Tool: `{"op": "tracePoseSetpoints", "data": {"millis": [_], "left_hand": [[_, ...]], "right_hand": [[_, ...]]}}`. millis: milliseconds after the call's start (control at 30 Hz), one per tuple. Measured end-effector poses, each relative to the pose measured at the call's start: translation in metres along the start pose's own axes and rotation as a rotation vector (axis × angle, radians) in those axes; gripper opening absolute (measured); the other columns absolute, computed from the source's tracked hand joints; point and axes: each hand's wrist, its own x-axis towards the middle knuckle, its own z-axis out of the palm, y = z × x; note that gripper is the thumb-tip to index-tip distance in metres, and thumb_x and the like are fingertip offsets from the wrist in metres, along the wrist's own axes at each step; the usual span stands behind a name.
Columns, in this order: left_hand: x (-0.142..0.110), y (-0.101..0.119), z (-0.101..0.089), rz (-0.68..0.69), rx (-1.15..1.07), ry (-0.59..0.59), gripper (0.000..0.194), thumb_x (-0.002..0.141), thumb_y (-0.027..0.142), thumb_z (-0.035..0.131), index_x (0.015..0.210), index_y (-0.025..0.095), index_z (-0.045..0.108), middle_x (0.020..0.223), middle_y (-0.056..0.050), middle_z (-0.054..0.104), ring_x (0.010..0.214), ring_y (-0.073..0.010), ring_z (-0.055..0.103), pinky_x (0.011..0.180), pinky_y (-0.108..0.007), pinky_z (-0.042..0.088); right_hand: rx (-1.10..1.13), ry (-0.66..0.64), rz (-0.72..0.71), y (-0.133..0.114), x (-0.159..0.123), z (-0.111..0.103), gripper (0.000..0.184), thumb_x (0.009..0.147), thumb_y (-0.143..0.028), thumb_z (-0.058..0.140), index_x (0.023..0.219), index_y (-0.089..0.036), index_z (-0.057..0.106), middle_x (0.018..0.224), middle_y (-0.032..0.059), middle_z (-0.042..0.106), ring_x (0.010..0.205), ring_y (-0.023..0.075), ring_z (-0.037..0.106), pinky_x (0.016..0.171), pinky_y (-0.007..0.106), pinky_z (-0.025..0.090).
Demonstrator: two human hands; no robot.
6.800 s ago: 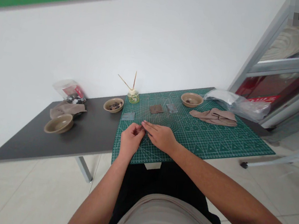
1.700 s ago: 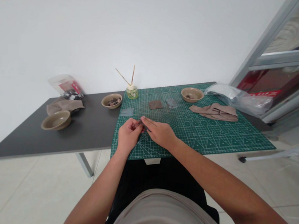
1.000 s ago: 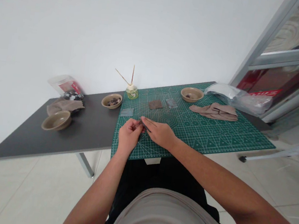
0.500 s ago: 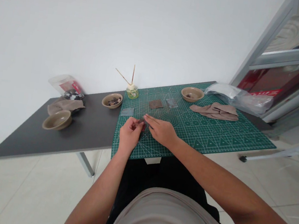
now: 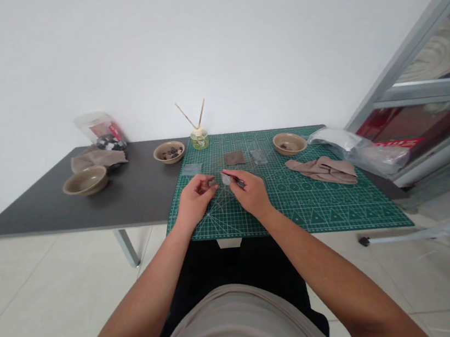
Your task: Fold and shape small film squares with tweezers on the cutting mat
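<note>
My left hand (image 5: 197, 193) is closed over the green cutting mat (image 5: 296, 192), thumb and fingers pinching a small greyish-brown piece (image 5: 212, 183) whose kind I cannot make out. Just to its right, my right hand (image 5: 250, 193) grips a small light grey sheet (image 5: 226, 179), which shows at the fingertips. A narrow gap separates the two hands. Beyond them on the mat lie a blue-grey square sheet (image 5: 192, 170), a brown square sheet (image 5: 233, 158) and a crinkled, greyish translucent piece (image 5: 258, 157).
At the mat's far side stand a reed diffuser (image 5: 199, 138) and a bowl (image 5: 289, 144) beside a crumpled brown cloth (image 5: 324, 169) and plastic bag (image 5: 360, 150). The dark table (image 5: 130, 195) holds a bowl of small pieces (image 5: 169, 152), another bowl (image 5: 86, 180), and a grey-brown cloth (image 5: 95, 159).
My right hand has drawn slightly away from the left and turned, so the light grey sheet now shows in its fingers. My left hand stays nearly in place.
</note>
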Motion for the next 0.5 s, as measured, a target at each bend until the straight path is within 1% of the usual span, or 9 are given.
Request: {"op": "tracePoseSetpoints", "data": {"millis": [67, 133, 267, 367, 433, 500], "left_hand": [[0.0006, 0.0008, -0.001, -0.012, 0.042, -0.018, 0.021, 0.074, 0.029, 0.071, 0.093, 0.02, 0.067, 0.066, 0.006, 0.049, 0.059, -0.0099, 0.053, 0.06, -0.023, 0.047], [0.001, 0.0019, -0.0012, -0.044, 0.073, -0.033, 0.021, 0.075, 0.029, 0.07, 0.094, 0.02, 0.068, 0.067, 0.006, 0.05, 0.059, -0.0104, 0.053, 0.06, -0.024, 0.046], [0.0011, 0.0019, -0.0002, -0.077, 0.023, -0.027, 0.028, 0.075, 0.028, 0.07, 0.1, 0.021, 0.06, 0.068, 0.006, 0.057, 0.06, -0.0114, 0.057, 0.062, -0.024, 0.046], [0.0004, 0.0006, 0.0003, -0.069, -0.02, -0.037, 0.025, 0.073, 0.028, 0.071, 0.091, 0.02, 0.056, 0.067, 0.006, 0.057, 0.06, -0.0103, 0.056, 0.061, -0.023, 0.044], [-0.0002, 0.0005, 0.0001, -0.046, -0.02, -0.059, 0.02, 0.074, 0.03, 0.071, 0.085, 0.02, 0.058, 0.067, 0.006, 0.056, 0.059, -0.0092, 0.053, 0.061, -0.022, 0.042], [-0.0006, 0.001, -0.0003, -0.027, -0.003, -0.08, 0.018, 0.076, 0.031, 0.069, 0.085, 0.019, 0.061, 0.067, 0.005, 0.056, 0.06, -0.0091, 0.052, 0.06, -0.022, 0.042]], "right_hand": [[0.013, -0.004, 0.014, -0.0004, 0.0006, -0.0003, 0.034, 0.084, -0.01, 0.056, 0.111, -0.024, 0.072, 0.108, 0.001, 0.075, 0.099, 0.0161, 0.07, 0.089, 0.028, 0.054], [0.027, -0.012, 0.027, -0.0009, 0.0008, -0.0004, 0.033, 0.085, -0.011, 0.056, 0.11, -0.024, 0.073, 0.107, 0.001, 0.075, 0.097, 0.016, 0.07, 0.087, 0.028, 0.054], [0.057, -0.04, 0.035, -0.0015, 0.0009, -0.0007, 0.029, 0.086, -0.013, 0.057, 0.107, -0.025, 0.074, 0.104, 0.0008, 0.076, 0.093, 0.0152, 0.07, 0.084, 0.027, 0.054], [0.078, -0.056, 0.024, -0.0021, 0.001, -0.0015, 0.028, 0.086, -0.013, 0.058, 0.106, -0.025, 0.074, 0.104, 0.0014, 0.076, 0.095, 0.0154, 0.07, 0.085, 0.028, 0.054], [0.08, -0.071, 0.02, -0.0029, 0.0009, -0.0022, 0.027, 0.085, -0.014, 0.059, 0.104, -0.025, 0.075, 0.104, 0.0016, 0.076, 0.095, 0.0158, 0.07, 0.086, 0.028, 0.054], [0.08, -0.101, 0.018, -0.0037, 0.0009, -0.0027, 0.026, 0.084, -0.014, 0.061, 0.102, -0.025, 0.076, 0.102, 0.0015, 0.076, 0.092, 0.0161, 0.071, 0.084, 0.028, 0.055]]}}
